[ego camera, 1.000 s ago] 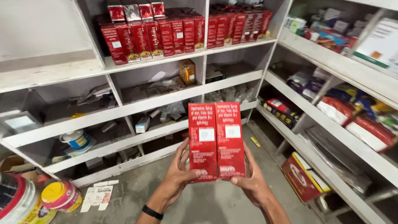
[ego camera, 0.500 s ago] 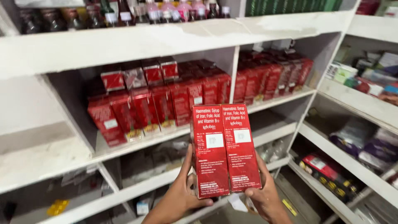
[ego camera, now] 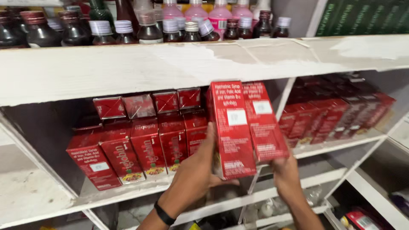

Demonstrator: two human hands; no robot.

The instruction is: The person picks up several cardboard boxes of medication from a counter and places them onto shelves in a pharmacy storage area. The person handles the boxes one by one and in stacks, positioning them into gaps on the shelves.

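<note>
Two tall red cartons [ego camera: 245,123] stand side by side, upright and slightly tilted, held between both hands in front of a white shelf. My left hand [ego camera: 197,170], with a black band at the wrist, grips the left carton from its left side and bottom. My right hand [ego camera: 286,170] supports the right carton from below. Just behind them, a row of matching red cartons [ego camera: 140,145] stands on the shelf board [ego camera: 128,191].
More red cartons [ego camera: 336,110] fill the neighbouring compartment to the right. Dark and pink bottles [ego camera: 170,25] line the white top shelf [ego camera: 128,68]. Lower shelves hold small items, and a side shelf unit [ego camera: 383,200] stands at the right.
Both hands have raised the two cartons and brought them closer to the shelf of matching red cartons. The view has lifted toward the upper shelves.
</note>
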